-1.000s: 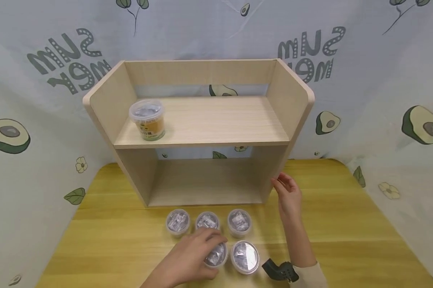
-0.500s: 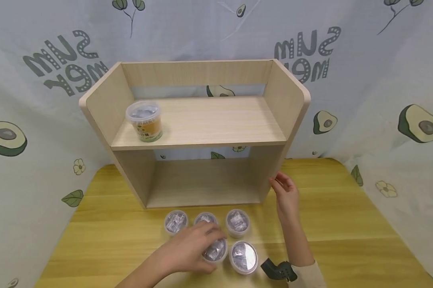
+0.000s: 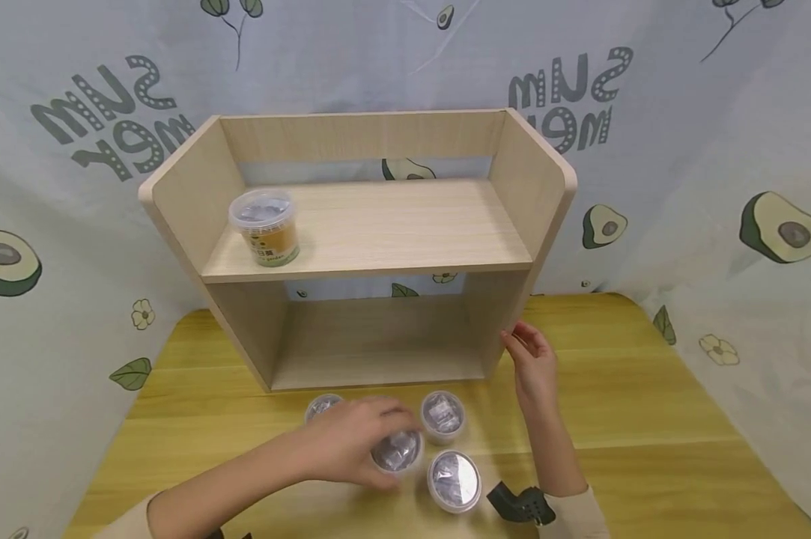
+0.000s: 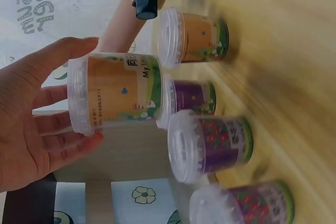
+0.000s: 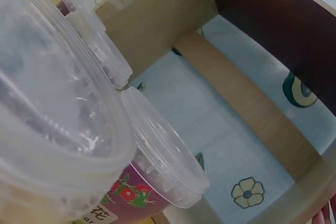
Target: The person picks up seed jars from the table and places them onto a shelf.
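Observation:
My left hand (image 3: pixel 358 442) grips a lidded plastic cup (image 4: pixel 118 93) with an orange label. The left wrist view has the thumb on one side of the clear lid and fingers on the other, the cup raised off the table. In the head view this hand hides part of the group below. Other lidded cups stand on the table: an orange one (image 4: pixel 202 38) and several purple ones, such as this purple cup (image 4: pixel 220 140). My right hand (image 3: pixel 536 374) holds the front edge of the wooden shelf's right side panel (image 3: pixel 520 292), thumb on the edge, fingers along the outside.
The two-tier wooden shelf (image 3: pixel 405 232) stands behind the cups. One orange-labelled cup (image 3: pixel 270 243) sits at the left of its upper tier; the lower tier has an open front. A yellow wooden table (image 3: pixel 621 419) lies beneath, and a printed cloth (image 3: pixel 688 150) hangs behind.
My left hand has lifted the orange-labelled cup and moved a little toward the shelf, now covering the back middle cup. The right hand keeps its place on the shelf. The head view has shifted slightly.

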Demonstrator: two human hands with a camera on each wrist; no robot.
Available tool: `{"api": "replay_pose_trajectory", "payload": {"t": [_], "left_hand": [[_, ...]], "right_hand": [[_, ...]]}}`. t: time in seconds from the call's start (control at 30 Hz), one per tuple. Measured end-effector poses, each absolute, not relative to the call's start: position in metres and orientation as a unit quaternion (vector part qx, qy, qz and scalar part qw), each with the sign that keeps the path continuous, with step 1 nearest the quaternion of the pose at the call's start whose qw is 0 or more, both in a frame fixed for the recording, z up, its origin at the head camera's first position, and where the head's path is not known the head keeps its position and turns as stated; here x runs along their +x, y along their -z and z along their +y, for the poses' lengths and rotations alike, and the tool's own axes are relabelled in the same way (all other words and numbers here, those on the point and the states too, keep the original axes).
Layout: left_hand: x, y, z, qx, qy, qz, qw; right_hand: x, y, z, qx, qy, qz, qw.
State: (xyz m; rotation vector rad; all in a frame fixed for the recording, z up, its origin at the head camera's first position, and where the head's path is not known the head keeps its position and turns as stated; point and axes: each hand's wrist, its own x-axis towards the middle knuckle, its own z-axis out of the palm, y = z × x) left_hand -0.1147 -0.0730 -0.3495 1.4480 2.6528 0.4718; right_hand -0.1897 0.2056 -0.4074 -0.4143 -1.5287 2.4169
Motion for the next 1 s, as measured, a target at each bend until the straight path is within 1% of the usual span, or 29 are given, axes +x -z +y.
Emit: {"api": "replay_pose_trajectory", "payload": {"t": [0.13, 0.27, 0.8, 1.0], "left_hand": [[-0.12, 0.34, -0.076, 0.474, -0.163, 0.864, 0.039], [-0.124, 0.332, -0.077, 0.476, -0.158, 0.864, 0.035], [-0.139, 0.305, -0.072, 0.483, -0.19, 0.852, 0.073], [-0.143, 0.288, -0.071, 0.48, -0.163, 0.859, 0.071]], "right_hand": [[-0.19, 0.408, 0.205, -0.139, -0.83, -0.526, 0.121], [-0.19, 0.409, 0.206, -0.13, -0.836, -0.517, 0.129], [-0.192, 0.409, 0.207, -0.131, -0.842, -0.504, 0.139], [-0.192, 0.41, 0.207, -0.13, -0.842, -0.505, 0.138]]}}
